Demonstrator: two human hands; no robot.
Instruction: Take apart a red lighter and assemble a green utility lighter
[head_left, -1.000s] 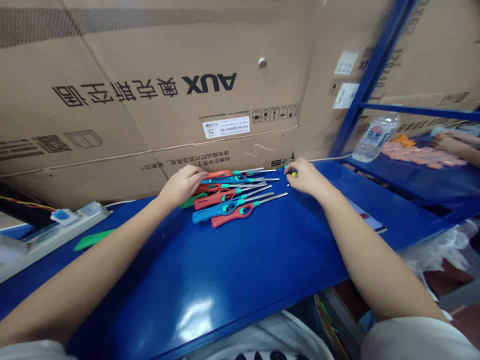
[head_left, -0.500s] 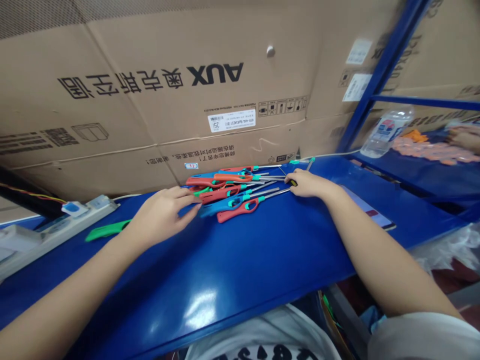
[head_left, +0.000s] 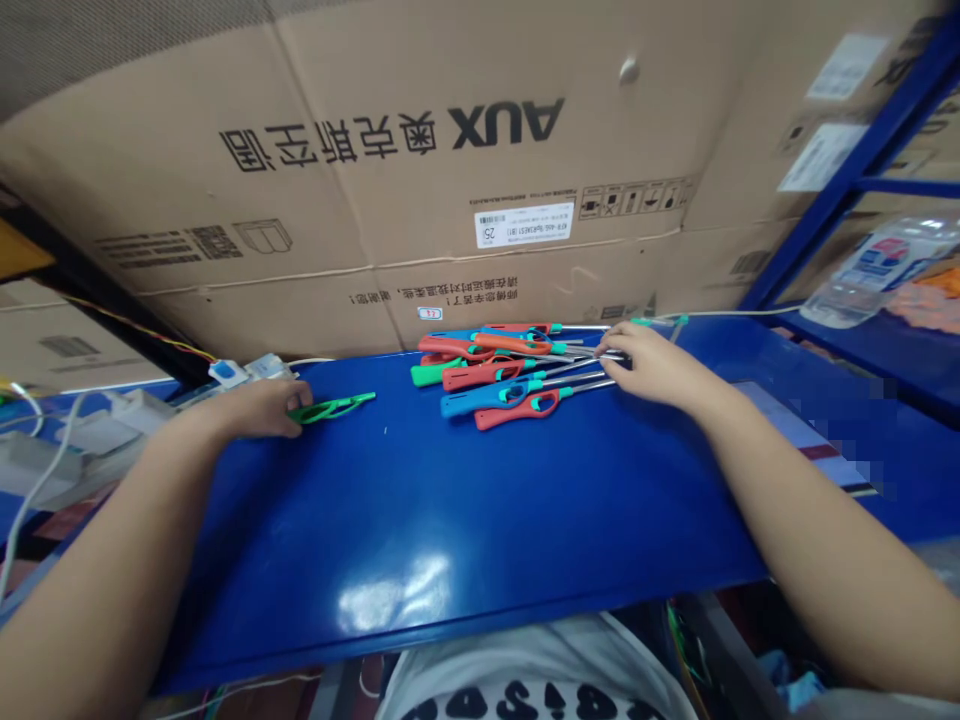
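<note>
My left hand (head_left: 276,408) is closed on the end of a green lighter handle (head_left: 334,408), which lies on the blue table at the left and shows no metal rod. Several long-necked lighters are piled in the middle: a red lighter (head_left: 517,412) in front, a blue lighter (head_left: 487,397) behind it, and an orange lighter (head_left: 514,343) on top. A green lighter (head_left: 431,375) is partly covered by the others. At the tips of their metal rods, my right hand (head_left: 649,365) is closed around a small dark-handled tool (head_left: 619,357), mostly hidden by the fingers.
A cardboard sheet (head_left: 360,220) stands behind the blue table (head_left: 480,510). White power strips (head_left: 135,420) with cables are at the left. A flat tablet-like panel (head_left: 795,425) lies beyond my right forearm. A plastic bottle (head_left: 862,275) and orange pieces (head_left: 926,300) are at the right.
My left hand has moved left from the pile to the green lighter handle and closed on it. My right hand stays at the rod tips. The view has turned left.
</note>
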